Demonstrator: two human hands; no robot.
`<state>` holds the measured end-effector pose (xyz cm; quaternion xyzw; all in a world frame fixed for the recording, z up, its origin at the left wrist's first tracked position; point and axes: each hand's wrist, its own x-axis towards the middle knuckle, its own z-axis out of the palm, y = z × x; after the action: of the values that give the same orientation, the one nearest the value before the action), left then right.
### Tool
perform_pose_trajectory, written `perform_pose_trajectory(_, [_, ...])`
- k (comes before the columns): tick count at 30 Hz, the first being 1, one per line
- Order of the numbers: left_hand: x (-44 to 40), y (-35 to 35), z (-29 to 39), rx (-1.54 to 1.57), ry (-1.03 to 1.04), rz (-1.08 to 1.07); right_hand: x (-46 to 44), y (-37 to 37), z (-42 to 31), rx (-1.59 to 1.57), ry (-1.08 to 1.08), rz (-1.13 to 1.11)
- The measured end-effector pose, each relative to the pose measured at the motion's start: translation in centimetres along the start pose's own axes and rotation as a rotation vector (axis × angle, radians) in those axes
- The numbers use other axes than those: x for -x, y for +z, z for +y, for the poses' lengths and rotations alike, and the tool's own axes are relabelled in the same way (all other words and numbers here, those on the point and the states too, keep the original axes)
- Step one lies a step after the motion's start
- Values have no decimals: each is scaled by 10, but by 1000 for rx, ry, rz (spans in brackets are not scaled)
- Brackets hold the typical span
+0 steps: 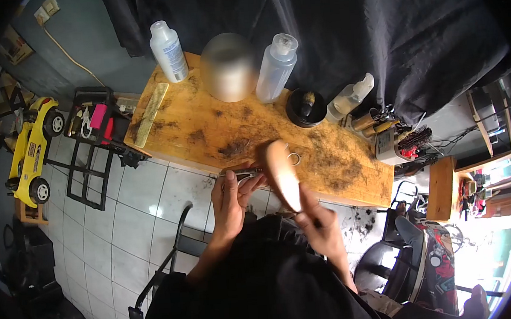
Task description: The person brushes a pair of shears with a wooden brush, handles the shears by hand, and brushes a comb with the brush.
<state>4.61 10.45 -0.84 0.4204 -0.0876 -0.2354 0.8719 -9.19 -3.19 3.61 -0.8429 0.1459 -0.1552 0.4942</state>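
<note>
Left hand: thumb and fingers closed on a slim metal tool, just off the near edge of the wooden table. Right hand: fingers wrapped round the handle of a brush, its broad head leaning over that same edge. Brush head is right by the left fingertips and partly hides them, so a stroke that runs wide could knock the tool loose. Can't tell if the tool has an open edge; if so, fingers could get nicked. Drop from there likely ends on the floor tiles, near side of the table.

Metal ring sits at the table's near side, beside the brush head. A low sweep could snag it or push it off.

Loose hair lies mid-table, more toward its right end. Brush touching down there would pick it up and carry it onto the tool.

Far side of the table: clear bottle and black bowl. Tall bottle looks tippy if a forearm reaches across. White bottle, far left corner, low risk.
</note>
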Motion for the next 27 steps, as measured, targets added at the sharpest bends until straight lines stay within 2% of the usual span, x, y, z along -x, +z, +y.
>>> perform_pose_trajectory(1, [1, -1, 2, -7, 4, -19, -1, 6, -8, -14, -42, -80])
perform_pose_trajectory(2, [2, -3, 5, -15, 9, -37, -1, 9, -19, 23, 153, -170])
perform_pose_trajectory(3, [1, -7, 8, -20, 6, -39, -2, 13, -16, 18, 155, -167])
perform_pose_trajectory(6, [1, -18, 12, 8, -9, 36, -1, 17, 7, 156, 79, 104])
perform_pose_trajectory(9, [1, -23, 18, 13, -15, 29, -4, 16, 8, 142, 288, 298])
perform_pose_trajectory(11, [-2, -28, 22, 5, -38, 20, -7, 17, -4, 119, 346, 322])
perform_pose_trajectory(13, [-2, -32, 23, -4, -73, 14, -3, 22, -14, 97, 260, 280])
perform_pose_trajectory(14, [-4, -33, 21, -31, -65, 16, -2, 23, -26, 101, 252, 186])
perform_pose_trajectory(17, [-8, -30, 23, -77, -54, 2, -3, 41, -23, 62, -98, 9])
perform_pose_trajectory(18, [-7, -29, 23, -90, -55, 8, -4, 42, -28, 46, 22, -94])
perform_pose_trajectory(19, [-8, -30, 22, -90, -64, 1, -4, 43, -27, 48, 30, -87])
perform_pose_trajectory(22, [-11, -36, 21, -3, -60, 29, -1, 39, -9, 128, 68, 150])
perform_pose_trajectory(26, [-16, -34, 27, -36, -72, 29, 2, 19, 0, 73, 425, 337])
perform_pose_trajectory(27, [-16, -35, 29, -39, -74, 25, 0, 18, -3, 17, 414, 407])
